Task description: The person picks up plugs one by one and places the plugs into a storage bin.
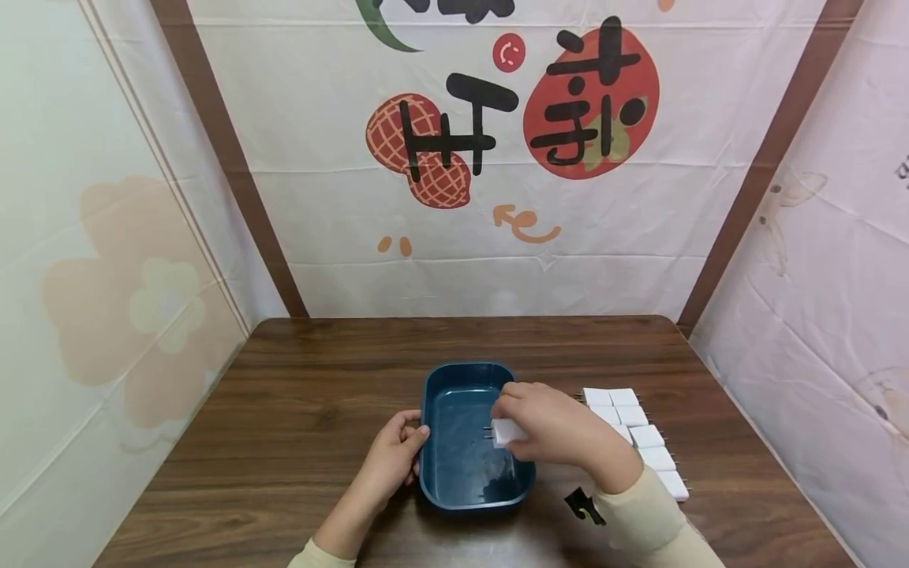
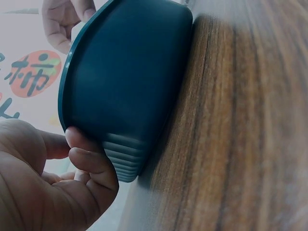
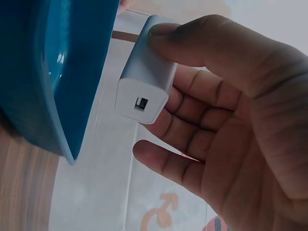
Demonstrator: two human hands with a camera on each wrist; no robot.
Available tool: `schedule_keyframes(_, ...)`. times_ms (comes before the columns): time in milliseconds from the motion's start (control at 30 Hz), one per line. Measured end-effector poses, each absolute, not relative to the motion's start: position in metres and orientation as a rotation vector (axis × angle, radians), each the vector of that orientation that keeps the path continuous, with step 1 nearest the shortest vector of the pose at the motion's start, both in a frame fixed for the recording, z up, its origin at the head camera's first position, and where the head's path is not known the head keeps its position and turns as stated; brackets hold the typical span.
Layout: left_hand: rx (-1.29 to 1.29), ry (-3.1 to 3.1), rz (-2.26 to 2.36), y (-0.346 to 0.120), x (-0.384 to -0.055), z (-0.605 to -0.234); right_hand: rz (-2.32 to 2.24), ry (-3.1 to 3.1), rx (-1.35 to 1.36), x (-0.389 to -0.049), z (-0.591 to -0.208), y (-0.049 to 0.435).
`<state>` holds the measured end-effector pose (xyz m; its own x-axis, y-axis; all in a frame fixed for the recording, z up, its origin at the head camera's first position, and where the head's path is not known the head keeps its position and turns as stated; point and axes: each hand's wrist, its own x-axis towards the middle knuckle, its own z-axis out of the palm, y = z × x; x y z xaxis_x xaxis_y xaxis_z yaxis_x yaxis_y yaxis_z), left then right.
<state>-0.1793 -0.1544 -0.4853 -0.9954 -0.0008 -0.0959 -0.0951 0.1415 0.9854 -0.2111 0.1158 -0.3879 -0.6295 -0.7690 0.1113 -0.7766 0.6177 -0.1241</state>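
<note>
A white USB wall charger [image 1: 509,432] is pinched between the thumb and fingers of my right hand [image 1: 550,422], over the right part of a dark blue plastic tray [image 1: 454,465]. Its two metal prongs point left in the head view. The right wrist view shows the USB port on the end of the charger [image 3: 144,72], next to the tray wall [image 3: 82,86]. At the tray's left side, my left hand [image 1: 394,451] grips the rim, with the thumb on top and fingers against the outer wall [image 2: 130,82].
Several more white chargers [image 1: 656,457] lie side by side in rows to the right of the tray, prongs outward. A small black piece with a yellow-green mark [image 1: 585,506] is by the right sleeve. The brown wood-grain table [image 1: 305,410] meets a printed cloth backdrop [image 1: 334,284] behind.
</note>
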Motion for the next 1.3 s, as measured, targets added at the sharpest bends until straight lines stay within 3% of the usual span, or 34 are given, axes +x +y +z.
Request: schedule_keyframes(1300,-0.109,2.309,1.976,-0.156,-0.18,-0.487,0.114,-2.733,1.487,-0.211,-0.425,0.065)
